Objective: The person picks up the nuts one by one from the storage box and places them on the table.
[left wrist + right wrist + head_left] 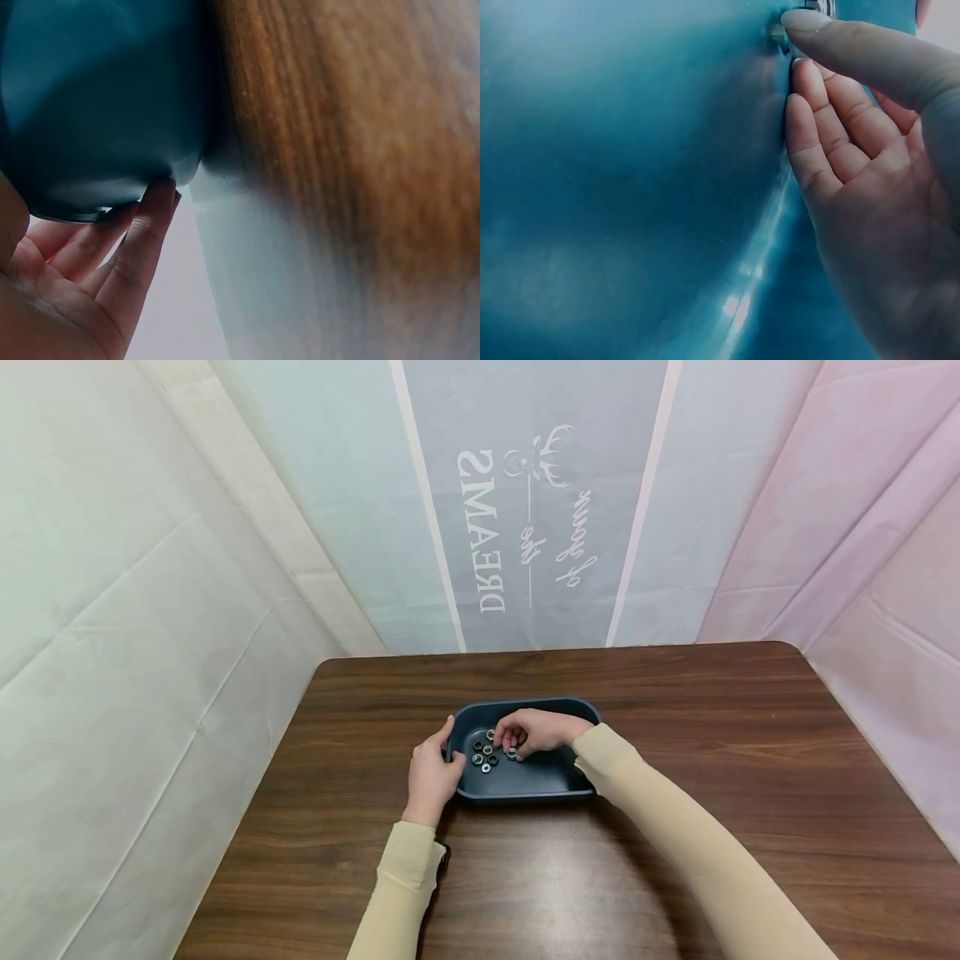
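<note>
A dark blue rectangular tray (555, 781) sits on the wooden table. My left hand (433, 777) grips its left end, thumb at the rim on the inner side and fingers along the outside. In the left wrist view, the fingers (139, 247) lie against the tray's outer wall (112, 120). Several small nuts (477, 760), some silver and some black, lie at the left of the tray floor. Reaching in from the right, my right hand (542, 731) pinches a silver nut (512, 752) between thumb and fingers, low over the floor. The right wrist view shows it only partly, by the thumb tip.
The brown wooden table (720, 735) extends around the tray on all sides. Behind it hangs a pale blue-grey cloth (540, 527) with printed lettering. Light cloth walls (150, 610) stand along the left and right sides.
</note>
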A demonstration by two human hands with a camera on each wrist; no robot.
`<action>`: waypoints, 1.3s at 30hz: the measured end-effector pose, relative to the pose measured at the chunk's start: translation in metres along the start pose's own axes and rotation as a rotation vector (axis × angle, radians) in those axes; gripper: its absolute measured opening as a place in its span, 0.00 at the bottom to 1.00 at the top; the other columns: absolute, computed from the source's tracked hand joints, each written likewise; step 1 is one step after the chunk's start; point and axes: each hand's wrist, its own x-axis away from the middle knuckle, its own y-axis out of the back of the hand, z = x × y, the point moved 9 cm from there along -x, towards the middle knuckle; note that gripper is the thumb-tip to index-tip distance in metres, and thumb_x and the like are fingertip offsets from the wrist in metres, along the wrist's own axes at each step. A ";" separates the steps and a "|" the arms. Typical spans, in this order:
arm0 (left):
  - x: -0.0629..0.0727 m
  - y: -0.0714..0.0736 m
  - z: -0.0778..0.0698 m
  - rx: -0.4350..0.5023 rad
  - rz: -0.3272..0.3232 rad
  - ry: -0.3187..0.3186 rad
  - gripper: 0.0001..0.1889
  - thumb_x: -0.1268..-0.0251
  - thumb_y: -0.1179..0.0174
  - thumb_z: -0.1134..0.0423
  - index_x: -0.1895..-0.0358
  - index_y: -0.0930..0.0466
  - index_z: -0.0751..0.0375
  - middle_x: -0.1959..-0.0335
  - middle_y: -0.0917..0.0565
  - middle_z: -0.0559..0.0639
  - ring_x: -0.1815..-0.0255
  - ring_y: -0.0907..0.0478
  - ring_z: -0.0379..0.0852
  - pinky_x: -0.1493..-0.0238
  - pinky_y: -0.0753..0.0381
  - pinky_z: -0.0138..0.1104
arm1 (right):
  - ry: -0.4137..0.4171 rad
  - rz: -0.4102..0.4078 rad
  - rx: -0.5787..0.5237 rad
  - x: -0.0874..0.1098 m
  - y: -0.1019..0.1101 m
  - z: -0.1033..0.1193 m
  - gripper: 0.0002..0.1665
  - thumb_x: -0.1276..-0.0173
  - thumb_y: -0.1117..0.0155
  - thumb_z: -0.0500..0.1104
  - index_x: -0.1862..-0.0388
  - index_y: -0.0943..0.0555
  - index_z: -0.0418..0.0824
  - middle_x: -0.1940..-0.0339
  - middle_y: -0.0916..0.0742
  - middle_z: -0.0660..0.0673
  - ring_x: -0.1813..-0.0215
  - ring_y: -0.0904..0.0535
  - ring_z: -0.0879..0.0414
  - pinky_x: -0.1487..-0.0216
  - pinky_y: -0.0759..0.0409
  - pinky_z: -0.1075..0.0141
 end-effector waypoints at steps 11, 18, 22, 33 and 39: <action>0.000 0.000 -0.001 0.004 -0.003 0.010 0.33 0.45 0.39 0.71 0.32 0.31 0.49 0.56 0.16 0.54 0.79 0.31 0.45 0.76 0.30 0.36 | -0.008 -0.017 -0.006 0.002 0.002 -0.001 0.20 0.43 0.35 0.26 0.51 0.22 0.35 0.62 0.18 0.43 0.60 0.24 0.54 0.56 0.24 0.64; 0.000 -0.001 0.000 0.011 0.006 0.020 0.33 0.44 0.40 0.71 0.32 0.31 0.49 0.55 0.16 0.55 0.82 0.31 0.46 0.78 0.30 0.36 | -0.010 -0.022 -0.001 0.002 0.003 -0.002 0.20 0.43 0.35 0.26 0.51 0.22 0.36 0.62 0.18 0.43 0.60 0.23 0.55 0.56 0.24 0.64; 0.000 -0.001 -0.001 0.016 0.004 0.017 0.33 0.44 0.40 0.71 0.32 0.31 0.51 0.56 0.17 0.54 0.81 0.31 0.45 0.78 0.30 0.36 | -0.006 -0.026 -0.003 0.003 0.004 -0.002 0.20 0.43 0.35 0.26 0.51 0.22 0.36 0.61 0.18 0.42 0.60 0.23 0.54 0.56 0.24 0.63; 0.000 -0.001 0.000 0.015 0.003 0.009 0.33 0.45 0.40 0.72 0.32 0.30 0.53 0.56 0.17 0.56 0.80 0.32 0.45 0.78 0.31 0.36 | -0.008 -0.033 0.005 0.004 0.005 0.002 0.20 0.43 0.35 0.26 0.51 0.21 0.37 0.61 0.18 0.42 0.60 0.23 0.53 0.56 0.23 0.63; 0.000 -0.002 0.000 0.018 0.007 0.013 0.33 0.45 0.39 0.72 0.32 0.30 0.53 0.58 0.17 0.56 0.80 0.32 0.45 0.78 0.30 0.36 | -0.012 -0.042 -0.003 0.006 0.007 0.005 0.21 0.43 0.36 0.25 0.50 0.22 0.37 0.61 0.19 0.42 0.60 0.23 0.53 0.57 0.24 0.63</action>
